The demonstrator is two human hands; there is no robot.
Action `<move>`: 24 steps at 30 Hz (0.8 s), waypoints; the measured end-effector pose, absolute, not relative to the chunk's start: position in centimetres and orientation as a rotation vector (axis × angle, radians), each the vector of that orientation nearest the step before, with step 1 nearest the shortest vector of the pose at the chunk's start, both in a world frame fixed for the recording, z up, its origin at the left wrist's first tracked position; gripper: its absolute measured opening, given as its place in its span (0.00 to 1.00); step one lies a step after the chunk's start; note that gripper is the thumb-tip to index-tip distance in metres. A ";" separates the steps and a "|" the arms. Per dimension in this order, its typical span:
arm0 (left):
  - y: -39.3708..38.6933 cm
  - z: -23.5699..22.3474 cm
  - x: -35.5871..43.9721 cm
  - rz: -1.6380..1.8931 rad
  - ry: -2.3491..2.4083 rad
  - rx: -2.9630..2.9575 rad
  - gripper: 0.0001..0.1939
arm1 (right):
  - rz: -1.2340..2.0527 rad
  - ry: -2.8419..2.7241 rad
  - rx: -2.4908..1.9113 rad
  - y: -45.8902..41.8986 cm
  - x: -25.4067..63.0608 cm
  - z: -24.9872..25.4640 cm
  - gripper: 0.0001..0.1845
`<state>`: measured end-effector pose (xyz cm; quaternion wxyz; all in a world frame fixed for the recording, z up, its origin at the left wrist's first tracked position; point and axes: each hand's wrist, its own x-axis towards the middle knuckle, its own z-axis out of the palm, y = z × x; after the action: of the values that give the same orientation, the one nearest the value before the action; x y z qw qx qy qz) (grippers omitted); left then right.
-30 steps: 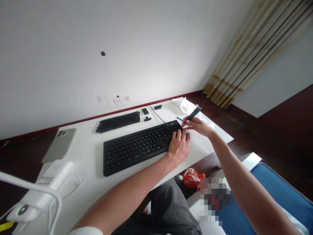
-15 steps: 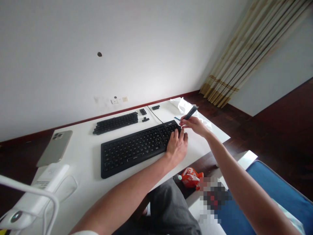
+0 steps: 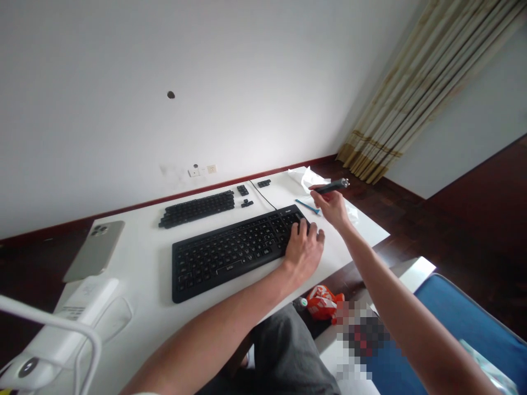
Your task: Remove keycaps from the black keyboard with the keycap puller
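Observation:
A black keyboard (image 3: 230,255) lies on the white table, its key tops apparently off across most of the board. My left hand (image 3: 305,248) rests over its right end, fingers apart and bent over the number pad edge; the thumb is hidden. My right hand (image 3: 334,207) is raised beyond that corner, closed round a dark stick-shaped tool (image 3: 332,186) pointing right, with a shiny end. Below that hand, a thin blue stick tool (image 3: 307,207) lies on the table. Behind the keyboard sits a block of black keycaps (image 3: 200,208), with smaller groups of keycaps (image 3: 242,190) to its right.
A phone (image 3: 96,247) lies at the table's left, near a white power strip (image 3: 78,312) with cables. Crumpled white plastic (image 3: 307,178) is at the back right. An orange bag (image 3: 323,302) and a blue seat (image 3: 465,329) are below the table's front edge.
My right hand has lifted away from the keyboard's corner, up and right, with the dark tool tipped flatter. The blue stick shows more fully. My left hand has shifted slightly right.

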<state>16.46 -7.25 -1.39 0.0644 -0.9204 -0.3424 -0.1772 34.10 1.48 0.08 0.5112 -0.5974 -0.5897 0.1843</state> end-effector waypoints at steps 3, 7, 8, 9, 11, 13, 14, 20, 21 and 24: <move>-7.8 -0.9 16.8 -0.517 -0.557 -3.009 0.14 | 0.537 -1.453 -1.399 0.4 34.1 -0.4 0.19; -9.0 -1.7 17.9 -0.307 -0.019 -3.266 0.11 | 0.512 -1.566 -1.460 -1.6 33.0 -1.0 0.16; -9.4 -2.0 18.2 -0.285 0.010 -3.299 0.11 | 0.444 -1.613 -1.499 -2.1 32.6 -1.1 0.15; -9.8 -2.2 18.4 -0.290 0.010 -3.332 0.12 | 0.371 -1.674 -1.534 -2.6 32.2 -1.1 0.14; -10.7 -2.7 18.8 -0.279 -0.005 -3.425 0.14 | 0.277 -1.775 -1.570 -3.3 31.3 -1.2 0.13; -11.4 -3.4 19.2 -0.089 0.035 -3.531 0.14 | 0.240 -1.833 -1.587 -3.7 30.6 -1.2 0.13; -11.7 -3.9 19.5 0.086 0.092 -3.563 0.14 | 0.230 -1.846 -1.594 -3.8 30.4 -1.2 0.13; -12.4 -6.9 21.1 0.261 0.128 -3.452 0.08 | 0.269 -1.809 -1.553 -3.3 29.8 -1.1 0.13; -12.3 -7.1 21.3 0.278 0.139 -3.453 0.07 | 0.268 -1.787 -1.545 -2.8 29.8 -0.9 0.13; -12.1 -7.0 21.6 0.337 0.186 -3.447 0.08 | 0.233 -1.741 -1.512 0.0 29.6 -0.3 0.14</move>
<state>21.55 -12.06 -6.97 -0.1628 -0.9805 0.0529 0.0960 29.55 0.03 -0.27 0.4005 -0.5978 -0.6883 0.0921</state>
